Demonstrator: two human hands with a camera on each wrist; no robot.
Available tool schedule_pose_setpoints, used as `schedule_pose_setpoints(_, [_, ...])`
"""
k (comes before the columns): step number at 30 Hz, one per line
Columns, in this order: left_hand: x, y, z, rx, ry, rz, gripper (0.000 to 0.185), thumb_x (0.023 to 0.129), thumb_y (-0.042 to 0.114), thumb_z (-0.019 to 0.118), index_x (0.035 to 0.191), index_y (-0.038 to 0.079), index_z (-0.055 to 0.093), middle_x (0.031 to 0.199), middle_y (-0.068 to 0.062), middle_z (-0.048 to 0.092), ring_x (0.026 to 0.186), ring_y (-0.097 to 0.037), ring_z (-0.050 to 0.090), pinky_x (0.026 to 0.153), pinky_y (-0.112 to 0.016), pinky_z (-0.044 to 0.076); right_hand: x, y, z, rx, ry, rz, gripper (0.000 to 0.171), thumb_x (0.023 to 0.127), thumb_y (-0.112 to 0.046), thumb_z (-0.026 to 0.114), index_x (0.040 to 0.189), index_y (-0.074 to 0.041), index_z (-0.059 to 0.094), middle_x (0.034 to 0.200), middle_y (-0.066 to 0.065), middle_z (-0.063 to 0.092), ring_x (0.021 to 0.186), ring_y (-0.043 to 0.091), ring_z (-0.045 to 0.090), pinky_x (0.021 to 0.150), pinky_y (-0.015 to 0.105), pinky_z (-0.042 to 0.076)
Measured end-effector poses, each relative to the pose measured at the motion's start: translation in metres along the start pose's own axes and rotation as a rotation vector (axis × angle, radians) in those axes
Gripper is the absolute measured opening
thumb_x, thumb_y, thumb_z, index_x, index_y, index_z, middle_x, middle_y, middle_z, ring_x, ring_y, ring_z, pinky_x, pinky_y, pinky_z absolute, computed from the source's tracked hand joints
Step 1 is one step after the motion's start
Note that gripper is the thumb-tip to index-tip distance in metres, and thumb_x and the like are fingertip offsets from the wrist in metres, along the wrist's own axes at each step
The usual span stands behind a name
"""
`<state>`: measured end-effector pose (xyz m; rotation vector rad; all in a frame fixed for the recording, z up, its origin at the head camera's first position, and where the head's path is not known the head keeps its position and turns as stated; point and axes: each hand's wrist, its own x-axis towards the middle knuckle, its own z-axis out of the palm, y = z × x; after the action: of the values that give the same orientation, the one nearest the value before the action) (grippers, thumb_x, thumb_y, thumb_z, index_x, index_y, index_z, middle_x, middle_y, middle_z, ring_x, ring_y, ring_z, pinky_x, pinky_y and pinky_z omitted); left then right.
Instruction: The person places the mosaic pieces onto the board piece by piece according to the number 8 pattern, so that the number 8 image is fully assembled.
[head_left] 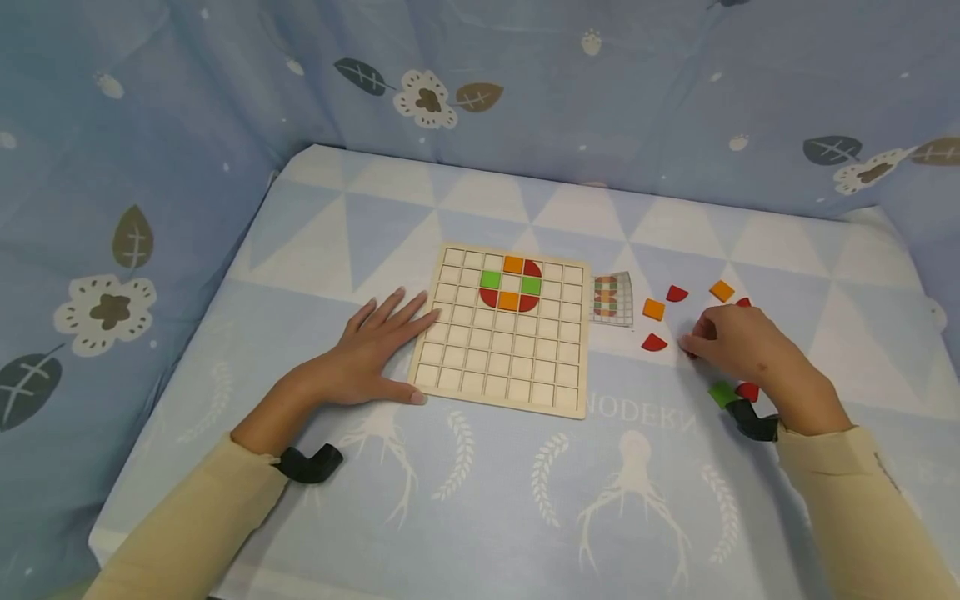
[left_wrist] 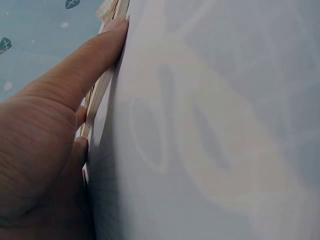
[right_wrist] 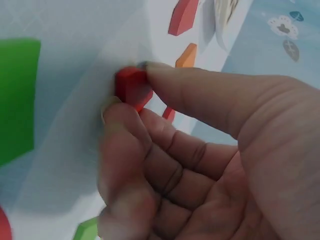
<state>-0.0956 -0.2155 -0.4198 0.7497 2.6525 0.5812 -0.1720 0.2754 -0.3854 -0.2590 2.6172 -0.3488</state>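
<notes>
A wooden grid board (head_left: 504, 333) lies on the patterned cloth, with a ring of red, orange and green tiles (head_left: 511, 284) near its top middle. My left hand (head_left: 375, 346) lies flat beside the board's left edge, fingers straight, thumb along the board's edge (left_wrist: 102, 82). To the right of the board my right hand (head_left: 731, 337) pinches a red tile (right_wrist: 132, 87) between thumb and fingers, down on the cloth. Around it lie loose tiles: an orange square (head_left: 653, 309), a red quarter piece (head_left: 654, 342), another red piece (head_left: 677, 293), an orange square (head_left: 722, 290) and a green tile (head_left: 722, 393).
A small pattern card (head_left: 612, 298) lies just right of the board. Blue leaf-print cloth walls (head_left: 187, 125) enclose the table on the left, back and right. The table's near edge (head_left: 97, 537) is at the lower left.
</notes>
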Motion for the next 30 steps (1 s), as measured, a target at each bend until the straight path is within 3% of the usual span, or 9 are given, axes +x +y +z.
schedule_pose_setpoints(5, [0.001, 0.0, 0.001, 0.005, -0.005, -0.005, 0.106, 0.077, 0.067, 0.067, 0.157, 0.024, 0.01, 0.162, 0.001, -0.004, 0.147, -0.027, -0.01, 0.113, -0.055, -0.003, -0.006, 0.003, 0.003, 0.04, -0.031, 0.02, 0.027, 0.094, -0.03, 0.061, 0.08, -0.006, 0.059, 0.063, 0.002, 0.053, 0.061, 0.019, 0.049, 0.055, 0.032, 0.04])
schedule_pose_setpoints(12, [0.0, 0.002, -0.001, 0.009, -0.003, -0.008, 0.106, 0.077, 0.064, 0.069, 0.157, 0.023, 0.011, 0.162, 0.0, -0.003, 0.147, -0.027, -0.01, 0.113, -0.055, -0.003, -0.01, 0.005, 0.009, 0.093, -0.025, 0.028, 0.024, 0.097, -0.023, 0.053, 0.102, 0.001, 0.055, 0.064, 0.002, 0.059, 0.056, 0.018, 0.053, 0.054, 0.032, 0.046])
schedule_pose_setpoints(16, [-0.001, 0.002, -0.002, 0.006, -0.008, -0.012, 0.107, 0.077, 0.064, 0.069, 0.157, 0.023, 0.011, 0.162, -0.001, -0.002, 0.147, -0.028, -0.009, 0.112, -0.056, -0.003, -0.015, 0.005, 0.008, 0.101, -0.059, -0.017, 0.028, 0.094, -0.024, 0.062, 0.11, -0.002, 0.055, 0.074, 0.002, 0.061, 0.055, 0.018, 0.052, 0.052, 0.032, 0.047])
schedule_pose_setpoints(20, [-0.001, 0.001, -0.002, 0.003, -0.008, -0.008, 0.106, 0.077, 0.065, 0.068, 0.157, 0.022, 0.011, 0.162, -0.002, -0.003, 0.147, -0.028, -0.01, 0.112, -0.056, -0.003, -0.018, 0.005, 0.008, 0.101, -0.056, -0.059, 0.032, 0.088, -0.027, 0.071, 0.107, -0.005, 0.057, 0.081, 0.004, 0.059, 0.054, 0.019, 0.051, 0.048, 0.034, 0.046])
schedule_pose_setpoints(30, [0.001, 0.0, 0.0, 0.01, -0.009, -0.003, 0.108, 0.077, 0.067, 0.067, 0.157, 0.023, 0.01, 0.162, -0.001, -0.002, 0.147, -0.028, -0.01, 0.112, -0.056, -0.003, -0.02, 0.009, 0.009, 0.093, -0.043, -0.089, 0.026, 0.087, -0.03, 0.073, 0.091, -0.009, 0.058, 0.07, 0.002, 0.051, 0.055, 0.018, 0.048, 0.048, 0.031, 0.042])
